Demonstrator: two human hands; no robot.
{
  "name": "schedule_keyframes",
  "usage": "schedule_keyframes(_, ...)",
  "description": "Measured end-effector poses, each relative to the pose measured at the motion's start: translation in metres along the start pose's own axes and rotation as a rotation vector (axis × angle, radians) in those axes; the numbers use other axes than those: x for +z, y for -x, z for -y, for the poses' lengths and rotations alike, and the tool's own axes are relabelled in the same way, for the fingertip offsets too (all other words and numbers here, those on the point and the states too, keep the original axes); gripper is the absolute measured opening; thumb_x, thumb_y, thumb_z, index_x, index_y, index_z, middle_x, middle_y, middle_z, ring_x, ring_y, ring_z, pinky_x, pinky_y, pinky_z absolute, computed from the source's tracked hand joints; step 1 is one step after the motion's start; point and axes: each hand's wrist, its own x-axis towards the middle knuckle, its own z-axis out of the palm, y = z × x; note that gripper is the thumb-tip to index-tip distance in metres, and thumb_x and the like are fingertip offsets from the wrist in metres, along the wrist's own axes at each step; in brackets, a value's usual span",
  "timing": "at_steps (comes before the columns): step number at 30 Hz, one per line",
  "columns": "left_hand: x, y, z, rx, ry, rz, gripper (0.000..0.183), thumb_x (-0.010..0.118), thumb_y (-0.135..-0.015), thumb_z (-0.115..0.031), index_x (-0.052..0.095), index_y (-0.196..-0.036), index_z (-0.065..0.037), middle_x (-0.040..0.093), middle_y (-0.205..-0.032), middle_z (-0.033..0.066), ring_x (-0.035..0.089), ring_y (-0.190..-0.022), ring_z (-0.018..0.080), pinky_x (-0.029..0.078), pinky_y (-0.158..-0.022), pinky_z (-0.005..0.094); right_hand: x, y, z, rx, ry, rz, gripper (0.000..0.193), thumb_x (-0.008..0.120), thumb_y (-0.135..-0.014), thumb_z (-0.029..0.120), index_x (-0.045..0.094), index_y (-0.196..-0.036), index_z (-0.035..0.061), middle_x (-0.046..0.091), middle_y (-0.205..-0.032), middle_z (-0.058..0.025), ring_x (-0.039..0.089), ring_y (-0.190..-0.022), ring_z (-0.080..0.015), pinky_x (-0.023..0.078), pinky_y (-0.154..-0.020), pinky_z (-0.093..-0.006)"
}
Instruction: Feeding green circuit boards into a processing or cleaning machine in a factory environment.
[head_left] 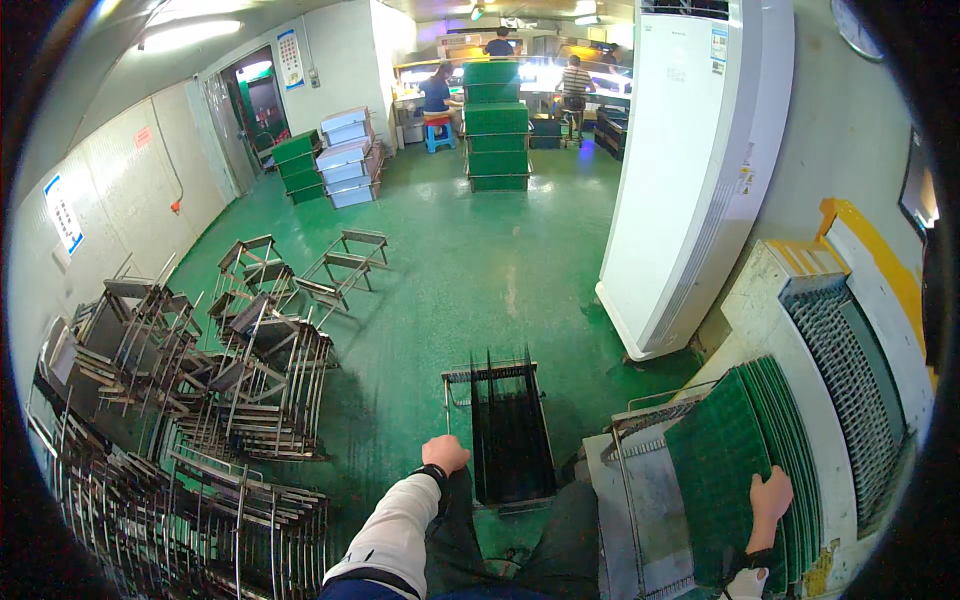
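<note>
My left hand (pixel 446 455) is closed beside the left side of a wire rack (pixel 546 425) on the floor between my legs; what its fingers hold, if anything, is hidden. Dark thin panels (pixel 512 430) stand upright in that rack. At my right, a slotted metal rack (pixel 628 470) holds several large green sheets like circuit panels (pixel 712 450), standing on edge side by side. My right hand (pixel 770 493) is curled at the near right edge of a green sheet, with its fingertips partly hidden.
Bare metal racks (pixel 260 370) are heaped along the left. A white machine (pixel 850 300) with a roller conveyor stands at right, behind a tall white air conditioner (pixel 690 150). Stacked green bins (pixel 497 140) stand ahead; people (pixel 437 92) work at lit benches far back.
</note>
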Motion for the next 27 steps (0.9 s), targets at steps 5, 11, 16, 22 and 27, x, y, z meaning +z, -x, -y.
schedule_keyframes(5,0.003,-0.001,0.002,0.002,0.007,-0.012,0.034,0.06,-0.073,-0.032,0.074,-0.089,-0.006,0.071,-0.096,0.0173,0.068,-0.093,0.0349,0.053,-0.081,0.0429,-0.005,-0.001,0.005,0.027,0.018,0.038,0.034,0.076,-0.073,0.027,0.062,-0.088,-0.0007,0.066,-0.087,-0.023,0.064,-0.084,-0.0409,0.05,-0.075,-0.0499)
schedule_keyframes(11,-0.001,0.001,-0.001,0.001,-0.013,0.0,0.035,0.06,-0.075,-0.034,0.074,-0.092,-0.006,0.071,-0.099,0.0172,0.068,-0.094,0.0345,0.053,-0.083,0.0426,0.0,0.0,0.001,0.032,0.01,0.021,0.034,0.076,-0.073,0.026,0.062,-0.089,-0.0004,0.065,-0.088,-0.0224,0.064,-0.086,-0.0404,0.05,-0.076,-0.0499)
schedule_keyframes(16,-0.003,0.002,-0.002,-0.007,-0.018,0.015,0.036,0.06,-0.076,-0.034,0.073,-0.095,-0.006,0.07,-0.102,0.017,0.067,-0.097,0.0337,0.053,-0.084,0.042,0.001,-0.001,0.002,0.04,-0.003,0.023,0.035,0.076,-0.073,0.026,0.062,-0.091,-0.0002,0.065,-0.089,-0.0216,0.063,-0.087,-0.0398,0.049,-0.076,-0.0498)
schedule_keyframes(22,-0.002,0.0,-0.001,-0.019,-0.015,0.033,0.036,0.061,-0.076,-0.035,0.073,-0.094,-0.007,0.07,-0.101,0.0164,0.067,-0.097,0.0335,0.053,-0.084,0.0419,0.004,-0.002,-0.002,0.021,0.017,0.023,0.035,0.076,-0.072,0.026,0.063,-0.091,-0.0008,0.065,-0.088,-0.0216,0.063,-0.086,-0.0397,0.05,-0.076,-0.0494)
schedule_keyframes(27,-0.001,0.0,-0.001,-0.022,-0.01,0.022,0.037,0.061,-0.076,-0.036,0.074,-0.094,-0.007,0.071,-0.101,0.0161,0.067,-0.097,0.0335,0.053,-0.084,0.0418,0.006,-0.002,-0.002,0.018,0.023,0.007,0.036,0.076,-0.072,0.026,0.063,-0.092,-0.0011,0.065,-0.087,-0.022,0.064,-0.085,-0.0402,0.05,-0.075,-0.0494)
